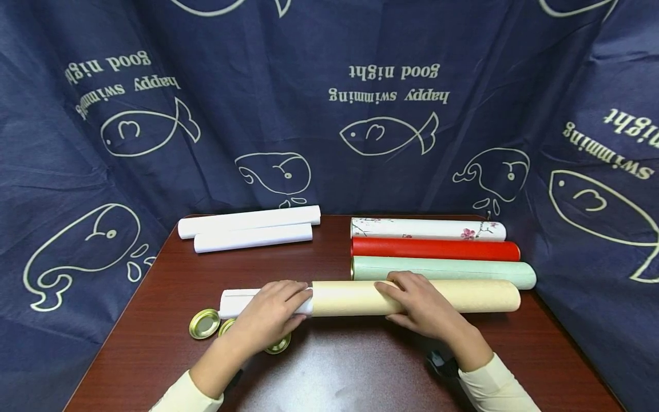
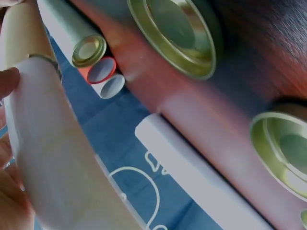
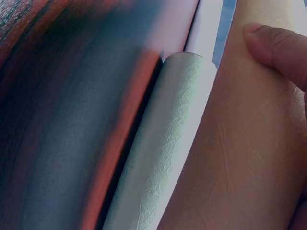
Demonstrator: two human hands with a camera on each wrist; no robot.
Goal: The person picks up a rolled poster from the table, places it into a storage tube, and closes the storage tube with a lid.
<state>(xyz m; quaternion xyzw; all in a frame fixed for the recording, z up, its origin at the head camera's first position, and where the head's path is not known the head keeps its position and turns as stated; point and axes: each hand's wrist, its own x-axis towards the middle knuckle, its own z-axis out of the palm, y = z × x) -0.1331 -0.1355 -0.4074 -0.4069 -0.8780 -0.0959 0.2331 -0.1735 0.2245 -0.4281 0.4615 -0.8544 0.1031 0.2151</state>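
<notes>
My left hand (image 1: 273,312) grips a white paper roll (image 1: 239,300) near the front middle of the table. The roll's right end meets the open left end of a cream tube (image 1: 350,298), and in the left wrist view the white roll (image 2: 53,129) runs into the tube's metal-rimmed mouth. With thumb and fingers, my right hand (image 1: 422,306) holds the cream tube around its middle; its thumb (image 3: 271,45) lies along the tube's side in the right wrist view. By my left wrist lie gold metal lids (image 1: 204,324), partly hidden by the forearm.
Behind the cream tube lie a pale green tube (image 1: 443,273), a red tube (image 1: 435,249) and a white floral tube (image 1: 427,229), side by side. Two more white paper rolls (image 1: 252,239) rest at the back left. A dark blue printed curtain (image 1: 288,68) surrounds the brown table (image 1: 154,320).
</notes>
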